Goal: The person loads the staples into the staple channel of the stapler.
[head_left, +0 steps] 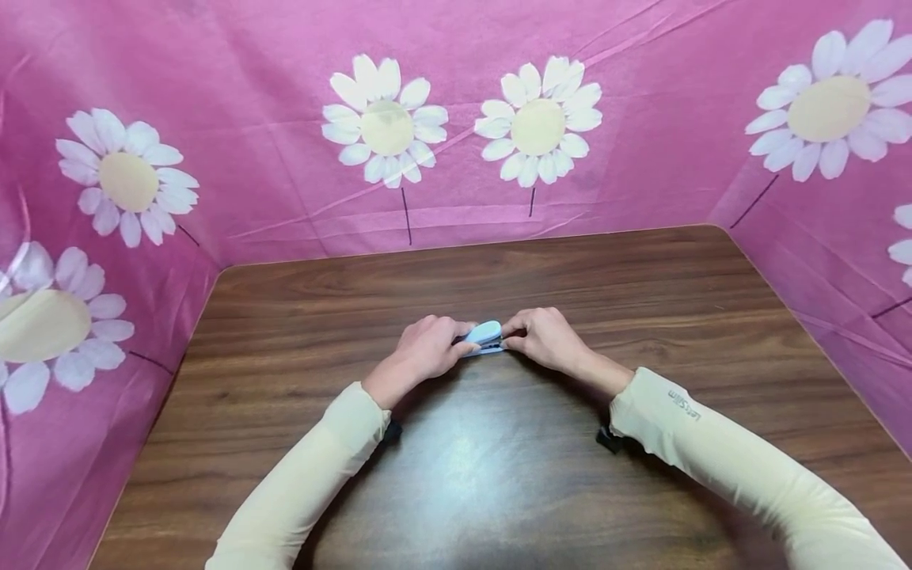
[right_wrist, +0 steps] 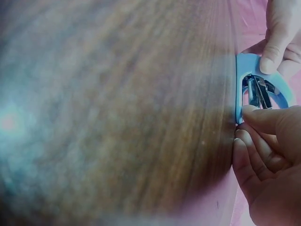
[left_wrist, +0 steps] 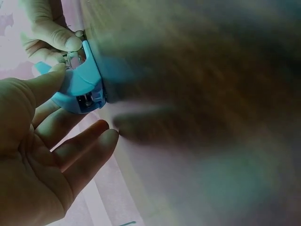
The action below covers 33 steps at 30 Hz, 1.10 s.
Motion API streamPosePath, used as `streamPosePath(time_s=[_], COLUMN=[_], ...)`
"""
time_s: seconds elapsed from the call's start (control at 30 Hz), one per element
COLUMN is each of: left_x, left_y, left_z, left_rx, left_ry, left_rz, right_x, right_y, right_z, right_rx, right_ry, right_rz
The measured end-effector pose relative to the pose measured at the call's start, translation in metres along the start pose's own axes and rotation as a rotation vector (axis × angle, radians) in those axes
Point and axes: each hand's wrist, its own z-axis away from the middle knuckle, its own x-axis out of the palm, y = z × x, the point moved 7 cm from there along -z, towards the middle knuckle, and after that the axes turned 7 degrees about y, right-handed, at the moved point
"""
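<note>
Over the middle of the table, both hands meet at a small light-blue stapler [head_left: 488, 332]. My left hand [head_left: 427, 347] grips its rear end between thumb and fingers; in the left wrist view the other fingers of that left hand [left_wrist: 47, 155] extend loosely beside the stapler [left_wrist: 84, 81]. From the other side, my right hand [head_left: 547, 339] pinches the front end with thumb and fingertips. The right wrist view shows the stapler [right_wrist: 248, 62] with its top raised from the base and the metal staple channel [right_wrist: 254, 90] exposed. The right thumb [right_wrist: 263, 118] lies at the front of that opening.
A brown wood-grain table [head_left: 456, 443] spreads around the hands, with glare near its front. Pink cloth [head_left: 271, 95] printed with white daisies hangs behind it and at both sides. Dark wrist straps [head_left: 609, 438] show under the pale sleeves [head_left: 321, 459].
</note>
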Motion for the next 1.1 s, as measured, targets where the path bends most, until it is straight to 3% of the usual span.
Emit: streamPosePath(time_s=[0.23, 0.43, 0.8, 1.1], left_x=[0.0, 0.0, 0.0, 0.003], left_y=[0.006, 0.013, 0.018, 0.008], left_z=[-0.003, -0.006, -0.008, -0.006], left_rx=[0.002, 0.048, 0.084, 0.005], left_ry=[-0.027, -0.014, 0.008, -0.04], left_rz=[-0.021, -0.036, -0.044, -0.019], right_x=[-0.005, -0.008, -0.009, -0.005], right_y=[0.002, 0.004, 0.002, -0.001], right_z=[0.002, 0.003, 0.002, 0.002], right_rx=[0.04, 0.087, 0.085, 0.072], right_ry=[0.011, 0.019, 0.02, 0.01], right_rz=[0.013, 0.019, 0.037, 0.035])
